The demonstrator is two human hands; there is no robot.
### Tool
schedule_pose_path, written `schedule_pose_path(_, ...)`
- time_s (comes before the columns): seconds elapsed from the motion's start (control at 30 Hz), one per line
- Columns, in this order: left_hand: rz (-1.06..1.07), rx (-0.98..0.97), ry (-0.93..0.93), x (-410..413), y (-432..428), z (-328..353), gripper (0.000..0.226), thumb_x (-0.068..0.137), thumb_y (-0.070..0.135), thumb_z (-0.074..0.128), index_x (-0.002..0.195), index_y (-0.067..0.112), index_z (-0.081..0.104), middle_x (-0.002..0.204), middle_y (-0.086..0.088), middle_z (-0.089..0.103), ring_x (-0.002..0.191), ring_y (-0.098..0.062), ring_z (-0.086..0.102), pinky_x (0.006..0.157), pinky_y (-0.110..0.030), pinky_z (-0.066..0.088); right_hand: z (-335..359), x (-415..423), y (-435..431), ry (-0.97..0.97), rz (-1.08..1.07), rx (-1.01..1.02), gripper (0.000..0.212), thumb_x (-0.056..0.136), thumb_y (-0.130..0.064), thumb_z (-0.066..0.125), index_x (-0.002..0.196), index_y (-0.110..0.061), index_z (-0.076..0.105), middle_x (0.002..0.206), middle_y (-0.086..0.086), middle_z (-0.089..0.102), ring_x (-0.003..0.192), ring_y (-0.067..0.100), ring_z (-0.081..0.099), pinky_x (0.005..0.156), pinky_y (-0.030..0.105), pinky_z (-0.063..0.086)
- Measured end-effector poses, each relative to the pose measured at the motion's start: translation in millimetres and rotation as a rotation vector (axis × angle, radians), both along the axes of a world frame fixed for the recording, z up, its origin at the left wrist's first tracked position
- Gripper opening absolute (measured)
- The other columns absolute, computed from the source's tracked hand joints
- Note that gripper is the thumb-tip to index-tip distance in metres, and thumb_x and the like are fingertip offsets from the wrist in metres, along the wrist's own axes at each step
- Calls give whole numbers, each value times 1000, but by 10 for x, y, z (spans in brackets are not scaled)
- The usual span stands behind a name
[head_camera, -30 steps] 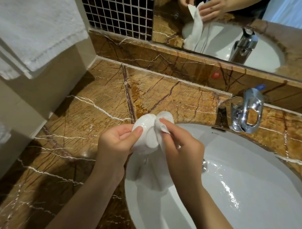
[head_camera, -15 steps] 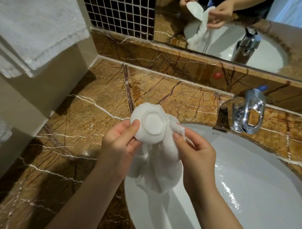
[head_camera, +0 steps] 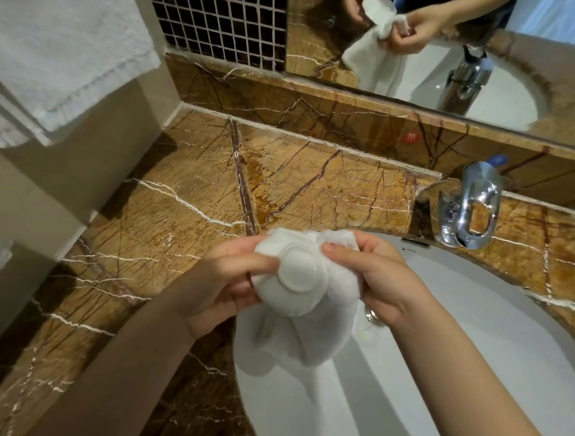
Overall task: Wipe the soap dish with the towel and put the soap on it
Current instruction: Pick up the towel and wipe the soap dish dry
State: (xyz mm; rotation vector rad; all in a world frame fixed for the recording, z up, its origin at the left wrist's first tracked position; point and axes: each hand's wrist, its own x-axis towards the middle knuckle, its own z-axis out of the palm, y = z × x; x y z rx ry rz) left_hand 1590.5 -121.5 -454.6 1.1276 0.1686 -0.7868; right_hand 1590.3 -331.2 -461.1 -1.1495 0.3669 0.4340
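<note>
A small white soap dish [head_camera: 299, 273] is held over the sink's left rim, tilted so its round underside faces me. My left hand [head_camera: 225, 281] grips its left side. A white towel [head_camera: 308, 339] wraps the dish's right and far side and hangs down into the basin. My right hand [head_camera: 372, 273] pinches the towel against the dish's right edge. No soap is in view.
The white sink basin [head_camera: 454, 354] fills the lower right, with a chrome faucet [head_camera: 469, 208] behind it. Brown marble counter [head_camera: 181, 230] stretches to the left. White towels [head_camera: 57, 53] hang at the upper left. A mirror [head_camera: 448, 44] shows my hands.
The dish has turned further, so its underside faces me more fully. My right hand has moved up with the towel against the dish's right edge.
</note>
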Motion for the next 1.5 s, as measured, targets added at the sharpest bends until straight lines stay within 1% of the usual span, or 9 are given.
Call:
schedule_pose_path(0.1, 30, -37, 114, 33, -61, 45, 39, 82, 23, 65, 112, -3, 66, 92, -17, 69, 76, -18, 68, 58, -25, 57, 40, 60, 10, -48, 39, -145, 17, 71, 3, 72, 88, 2, 69, 70, 9, 72, 62, 20, 67, 56, 27, 56)
schedule_pose_path(0.2, 155, -73, 159, 18, -142, 90, 31, 92, 12, 51, 110, -13, 57, 58, -12, 69, 48, -10, 65, 43, -17, 51, 51, 68, 56, -219, -21, -403, 9, 74, 0, 73, 81, -6, 75, 68, 3, 72, 59, 13, 63, 55, 25, 51)
schedule_pose_path(0.4, 510, -61, -17, -79, -353, 23, 32, 95, 9, 46, 110, -18, 51, 37, 1, 56, 33, -5, 55, 34, -11, 42, -24, -180, 285, -501, -175, -813, 12, 87, -21, 61, 90, -23, 73, 78, -12, 73, 74, -1, 62, 66, 29, 51)
schedule_pose_path(0.6, 768, -69, -35, -102, -571, 26, 31, 95, 17, 50, 112, -7, 60, 100, -23, 72, 89, -26, 72, 68, -28, 57, -59, -349, 472, -539, -340, -963, 9, 90, -19, 58, 92, -23, 65, 84, -10, 65, 68, 8, 54, 59, 14, 39)
schedule_pose_path(0.93, 904, 27, -213, -88, -726, 15, 20, 95, 12, 52, 91, -1, 67, 80, -17, 72, 75, -27, 70, 65, -33, 58, -49, -447, 667, -514, -315, -963, 20, 87, -15, 62, 73, -29, 66, 50, -7, 50, 52, 3, 43, 49, 12, 31)
schedule_pose_path(1.13, 528, 678, -1079, 27, -353, -38, 23, 88, 6, 61, 65, 0, 63, 53, 5, 50, 51, -2, 41, 49, -15, 34, -120, -271, 371, -135, -312, -379, 25, 87, -1, 51, 87, -18, 70, 90, 13, 69, 82, 25, 60, 74, 33, 49)
schedule_pose_path(1.23, 216, 899, -1530, 77, -150, -17, 17, 84, 2, 66, 100, -3, 72, 97, -9, 74, 93, -13, 68, 83, -28, 54, -118, -162, 148, -26, -303, -370, 22, 87, -22, 56, 76, -18, 74, 83, 1, 65, 90, 26, 55, 85, 41, 45)
schedule_pose_path(1.37, -76, 1008, -1774, 68, -29, -29, 16, 89, 10, 64, 100, 2, 73, 110, -11, 72, 110, -29, 64, 97, -52, 47, -27, -125, 114, -32, -136, -329, 62, 66, -64, 58, 83, -7, 76, 85, 11, 74, 86, 28, 68, 82, 38, 51)
schedule_pose_path(1.5, -97, 1036, -1809, 3, -41, -86, 11, 89, 11, 66, 94, 8, 76, 110, -4, 73, 112, -29, 63, 97, -57, 45, 22, -121, 146, -68, -127, -315, 37, 80, -23, 68, 76, 14, 64, 68, 16, 58, 66, 24, 54, 63, 31, 43)
